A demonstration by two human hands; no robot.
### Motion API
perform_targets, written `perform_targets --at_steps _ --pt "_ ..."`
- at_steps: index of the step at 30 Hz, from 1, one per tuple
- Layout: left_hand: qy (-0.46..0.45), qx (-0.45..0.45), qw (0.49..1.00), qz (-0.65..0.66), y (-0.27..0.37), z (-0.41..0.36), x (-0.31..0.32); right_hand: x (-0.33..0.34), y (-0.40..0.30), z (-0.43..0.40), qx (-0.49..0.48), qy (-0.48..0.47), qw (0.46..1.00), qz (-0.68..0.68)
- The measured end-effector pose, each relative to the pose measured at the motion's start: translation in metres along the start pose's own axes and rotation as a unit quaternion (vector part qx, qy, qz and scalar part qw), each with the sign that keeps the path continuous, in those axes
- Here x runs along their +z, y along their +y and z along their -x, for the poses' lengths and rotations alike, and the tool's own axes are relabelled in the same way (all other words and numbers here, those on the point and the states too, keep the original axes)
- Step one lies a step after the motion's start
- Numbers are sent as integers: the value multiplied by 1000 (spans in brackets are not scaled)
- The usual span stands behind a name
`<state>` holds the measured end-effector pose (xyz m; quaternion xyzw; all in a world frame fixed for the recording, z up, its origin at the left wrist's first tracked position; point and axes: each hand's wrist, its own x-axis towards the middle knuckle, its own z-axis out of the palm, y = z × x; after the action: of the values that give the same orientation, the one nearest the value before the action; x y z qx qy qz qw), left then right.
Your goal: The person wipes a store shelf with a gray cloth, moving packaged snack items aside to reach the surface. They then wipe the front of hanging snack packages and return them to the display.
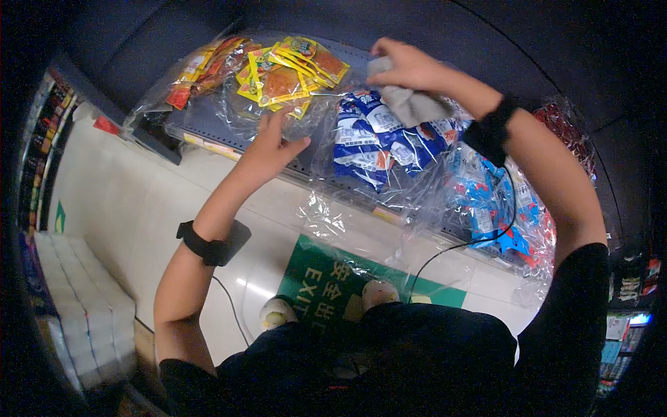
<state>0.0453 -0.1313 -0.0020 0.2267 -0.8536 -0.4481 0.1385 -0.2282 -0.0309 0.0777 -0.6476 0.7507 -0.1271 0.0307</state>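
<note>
My right hand [409, 65] grips a grey cloth [411, 104] above the back of the metal shelf [208, 112]. Part of the cloth hangs over blue-and-white snack packets [365, 140] in a clear plastic bag. My left hand [273, 148] has its thumb spread from its fingers and holds nothing. Its fingertips are at the lower edge of a pile of yellow snack packets [284, 83], which lie on clear plastic; whether they touch is hard to tell. Orange-red packets [213, 65] in clear plastic lie left of the yellow ones.
Light-blue and red packets [484, 193] fill another clear bag at the shelf's right. Loose plastic film [328, 213] hangs over the front edge. A green exit floor sign [323, 281] lies by my shoes. White stacked packs [83, 307] stand at left. Black cables [443, 250] trail from both wrists.
</note>
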Motion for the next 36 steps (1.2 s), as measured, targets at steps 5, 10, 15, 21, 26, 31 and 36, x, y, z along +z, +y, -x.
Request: perform_targets --at_steps 5,10,15,21,26,31,36 --pt "31 38 999 6 5 -4 -7 78 -31 -14 -64 -147 987 -13" --pt "21 6 999 38 0 -7 -11 112 -39 10 -96 -214 972 29" --pt "-48 -9 995 -84 35 -17 -5 109 -31 27 -85 -246 962 78" --pt "4 123 876 -467 50 -47 32 99 -6 61 -69 -220 969 85" --pt "20 9 827 -562 31 -103 83 97 10 67 -51 -184 980 56" --pt "67 -60 744 -662 -11 -136 87 103 11 67 -60 -186 980 43" --pt "87 -46 796 -598 -30 -145 50 107 14 71 -53 -167 985 3"
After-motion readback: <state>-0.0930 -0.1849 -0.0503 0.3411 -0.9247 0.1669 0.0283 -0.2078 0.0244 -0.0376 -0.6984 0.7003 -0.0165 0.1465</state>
